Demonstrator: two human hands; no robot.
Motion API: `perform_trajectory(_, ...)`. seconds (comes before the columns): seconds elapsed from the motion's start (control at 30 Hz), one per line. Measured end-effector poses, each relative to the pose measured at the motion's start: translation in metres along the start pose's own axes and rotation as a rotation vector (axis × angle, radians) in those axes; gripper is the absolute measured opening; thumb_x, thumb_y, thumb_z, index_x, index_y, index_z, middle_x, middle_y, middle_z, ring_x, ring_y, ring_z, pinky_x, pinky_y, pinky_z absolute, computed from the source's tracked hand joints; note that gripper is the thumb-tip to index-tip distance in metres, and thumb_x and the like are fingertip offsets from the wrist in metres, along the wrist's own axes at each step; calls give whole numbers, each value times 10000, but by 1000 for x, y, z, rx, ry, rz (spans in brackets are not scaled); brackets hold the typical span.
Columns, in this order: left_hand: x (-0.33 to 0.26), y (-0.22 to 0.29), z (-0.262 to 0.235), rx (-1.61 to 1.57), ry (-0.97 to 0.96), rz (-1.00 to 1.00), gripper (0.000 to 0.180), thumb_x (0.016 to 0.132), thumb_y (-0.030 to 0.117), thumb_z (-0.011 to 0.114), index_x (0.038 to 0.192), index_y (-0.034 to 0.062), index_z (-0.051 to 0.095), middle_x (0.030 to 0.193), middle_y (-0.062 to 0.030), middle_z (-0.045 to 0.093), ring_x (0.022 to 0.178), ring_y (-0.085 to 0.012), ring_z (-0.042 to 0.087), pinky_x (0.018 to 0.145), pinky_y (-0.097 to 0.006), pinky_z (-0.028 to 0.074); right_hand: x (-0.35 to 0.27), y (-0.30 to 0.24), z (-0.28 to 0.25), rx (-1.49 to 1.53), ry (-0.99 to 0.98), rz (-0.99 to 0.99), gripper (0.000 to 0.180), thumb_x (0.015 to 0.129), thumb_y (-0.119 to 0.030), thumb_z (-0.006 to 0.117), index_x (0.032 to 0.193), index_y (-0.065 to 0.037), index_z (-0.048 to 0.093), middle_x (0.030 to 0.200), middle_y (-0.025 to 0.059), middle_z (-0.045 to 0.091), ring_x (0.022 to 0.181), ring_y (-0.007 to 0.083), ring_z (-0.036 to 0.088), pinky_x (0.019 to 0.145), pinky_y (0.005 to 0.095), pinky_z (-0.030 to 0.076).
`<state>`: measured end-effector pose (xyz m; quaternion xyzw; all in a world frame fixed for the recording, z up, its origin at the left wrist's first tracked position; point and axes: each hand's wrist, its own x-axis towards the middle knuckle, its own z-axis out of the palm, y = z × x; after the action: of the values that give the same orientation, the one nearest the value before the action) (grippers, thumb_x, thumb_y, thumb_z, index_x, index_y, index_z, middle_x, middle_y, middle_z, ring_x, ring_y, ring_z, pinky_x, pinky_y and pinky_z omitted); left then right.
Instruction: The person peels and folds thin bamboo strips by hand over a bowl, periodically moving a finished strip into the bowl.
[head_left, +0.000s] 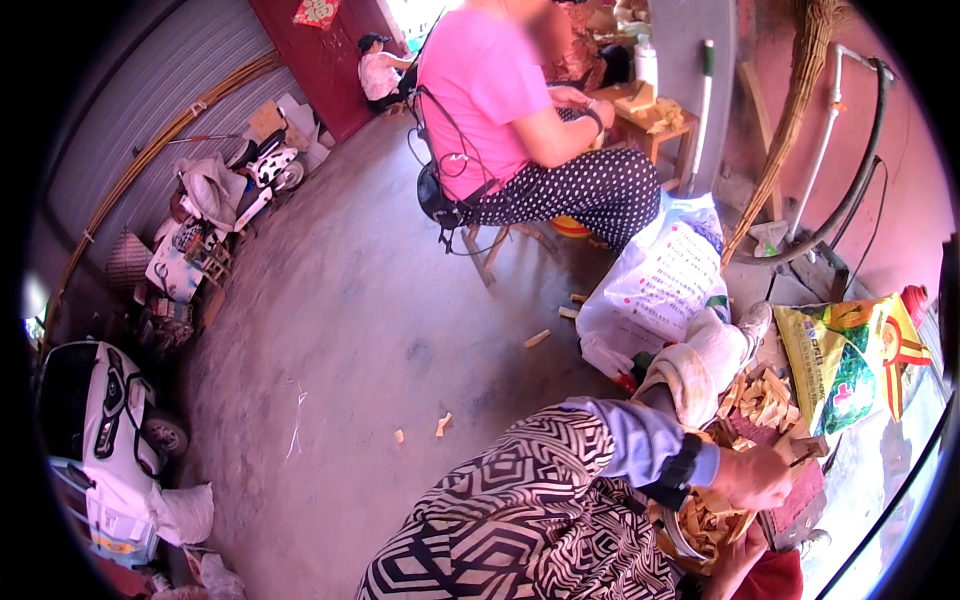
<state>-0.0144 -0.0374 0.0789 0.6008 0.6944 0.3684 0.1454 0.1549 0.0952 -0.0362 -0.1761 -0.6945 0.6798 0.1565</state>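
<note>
My left hand, below a blue cuff and a black wrist band, is closed at the lower right. Beside its fingertips is a small wooden block with a thin dark piece by it; what the fingers grip is unclear. Under it lies a dull red slab. Just below, my right hand shows only in part, its fingers hidden. Next to both hands, a round container holds pale wooden pieces. More wooden pieces are heaped beyond my left hand.
A white printed bag and a green-yellow sack stand beyond the heap. A person in pink sits ahead, near a small wooden table. Wooden scraps lie on the floor. A white vehicle stands at left.
</note>
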Motion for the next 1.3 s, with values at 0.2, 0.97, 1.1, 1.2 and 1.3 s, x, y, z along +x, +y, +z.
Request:
perform_trajectory(0.2,22,-22,92,-786,346,112,218,859,107,519,725,-56,575,670,-214,611,566,-186,542,554,-359,438,-8,-120,50,4,168,-13,226,932,-132,524,1097,-2,606,786,74,608,620,124,534,527,259,412)
perform_trajectory(0.97,-17,-54,76,-1832,-645,-883,175,938,207,520,995,56,588,679,24,518,499,-59,371,473,-204,313,-4,-62,25,-537,367,-268,264,820,61,577,1050,-29,672,927,103,645,771,225,647,668,273,508)
perform_trajectory(1.1,-27,-64,89,-2043,-691,-914,192,921,222,523,944,53,611,642,17,501,499,-86,378,529,-242,339,4,-46,29,-295,252,-143,248,844,70,553,1048,-12,668,1006,82,628,847,146,614,699,248,493)
perform_trajectory(1.2,-48,-54,112,-2175,-758,-920,186,904,202,519,912,49,623,625,6,503,505,-109,391,582,-279,363,-11,-29,36,237,229,174,189,876,-54,616,1053,-25,675,1075,62,623,919,124,587,770,225,482)
perform_trajectory(1.3,-53,-56,113,-2044,-795,-1016,178,883,182,532,895,30,622,609,-27,529,502,-132,429,614,-314,398,-15,-20,33,-268,253,6,221,831,-73,653,1048,-60,690,1078,89,625,956,185,625,793,286,506)
